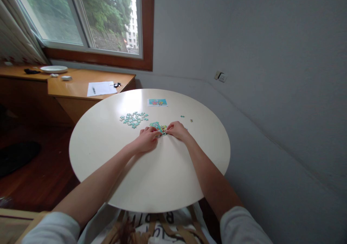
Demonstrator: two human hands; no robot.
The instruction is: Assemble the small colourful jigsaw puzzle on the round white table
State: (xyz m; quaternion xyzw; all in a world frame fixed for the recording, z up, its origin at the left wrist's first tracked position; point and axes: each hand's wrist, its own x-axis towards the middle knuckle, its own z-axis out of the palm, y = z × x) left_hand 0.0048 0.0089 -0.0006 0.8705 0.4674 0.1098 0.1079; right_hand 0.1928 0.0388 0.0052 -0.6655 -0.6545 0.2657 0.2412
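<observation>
Between my two hands lies a small joined section of a jigsaw puzzle [155, 125], teal with some yellow, flat on the round white table [151, 179]. At its lower left edge, my left hand [148, 139] is closed, thumb and fingertips gripping the puzzle. From the right, my right hand [177, 130] pinches at the puzzle's edge with thumb and forefinger; the piece in that pinch is mostly hidden by the fingers. A spread of loose teal puzzle pieces [134, 119] lies to the left, beyond my left hand.
A colourful reference picture [157, 102] lies farther back on the table. Two small stray pieces, one teal [182, 116] and one darker [191, 120], sit at right. A wooden desk [70, 88] behind left bears a paper [101, 88], keys [116, 85] and a white plate [54, 69].
</observation>
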